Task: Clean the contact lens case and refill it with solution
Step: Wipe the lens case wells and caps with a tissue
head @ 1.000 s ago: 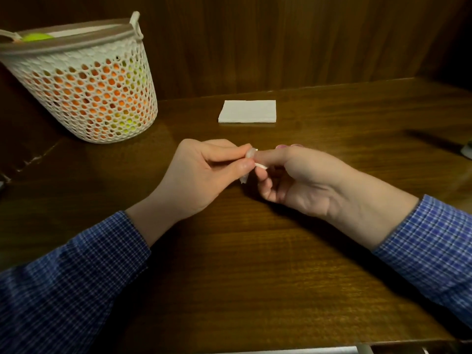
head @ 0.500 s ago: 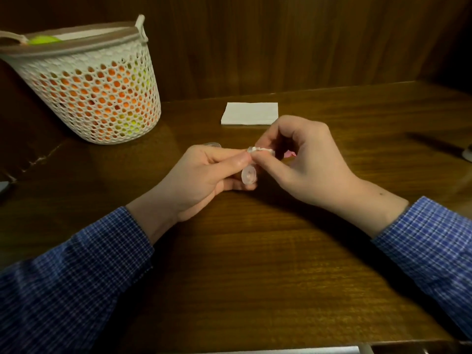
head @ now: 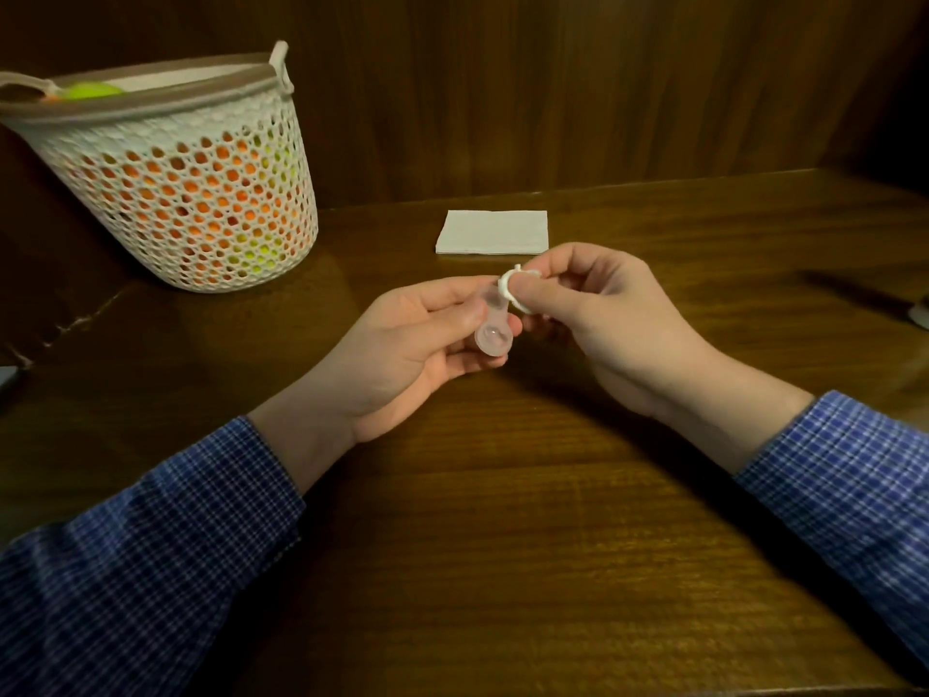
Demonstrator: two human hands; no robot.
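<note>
The translucent contact lens case (head: 491, 338) is held above the wooden table, pinched between the thumb and fingers of my left hand (head: 417, 344). Its near well faces up and is uncovered. My right hand (head: 598, 319) pinches a small white cap (head: 514, 290) right beside the case's far end, touching or nearly touching it. The far well is hidden behind my fingers and the cap.
A folded white tissue (head: 492, 231) lies on the table (head: 502, 520) just behind my hands. A white perforated basket (head: 186, 193) with orange and yellow-green contents stands at the back left. A pale object (head: 919, 314) shows at the right edge.
My right hand turned over and lifted the white cap off toward the right. My left hand tilted the case so its uncovered near well now faces up.
</note>
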